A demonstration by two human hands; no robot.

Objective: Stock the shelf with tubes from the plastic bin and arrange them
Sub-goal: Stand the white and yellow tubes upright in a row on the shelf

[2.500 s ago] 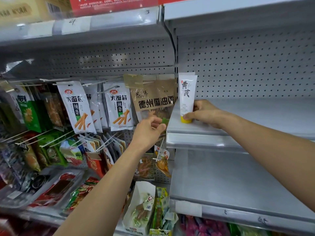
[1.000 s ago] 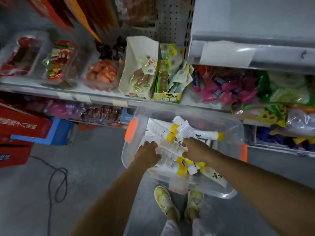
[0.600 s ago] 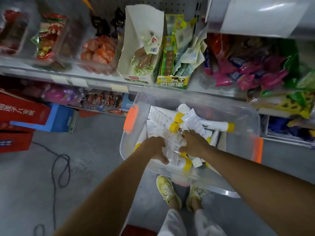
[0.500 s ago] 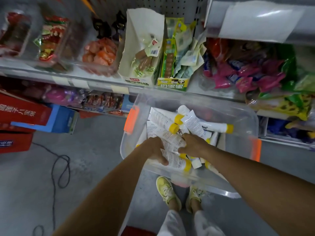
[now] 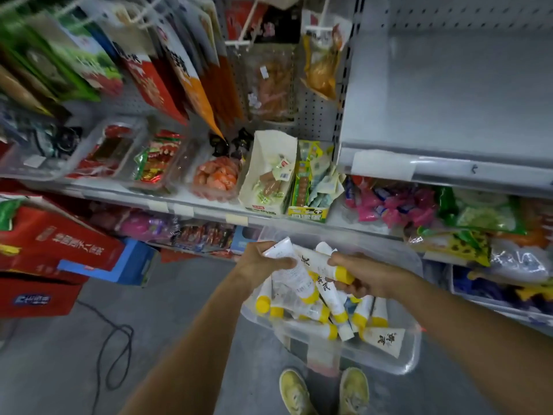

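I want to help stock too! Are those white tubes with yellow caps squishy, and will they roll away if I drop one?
Probably soft: the tube in the left hand looks like thin plastic. Likely light: the right hand holds a second tube in its fingers. They shouldn't roll far: the loose tube in the plastic bin has a wide, flat end.

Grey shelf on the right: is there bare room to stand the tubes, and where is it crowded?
Yes: the grey shelf shows bare from the perforated upright rightward, between the pegboard back and the price rail. Crowded: the snack shelf below-left, and the plastic bin of tubes under the left hand and right hand.
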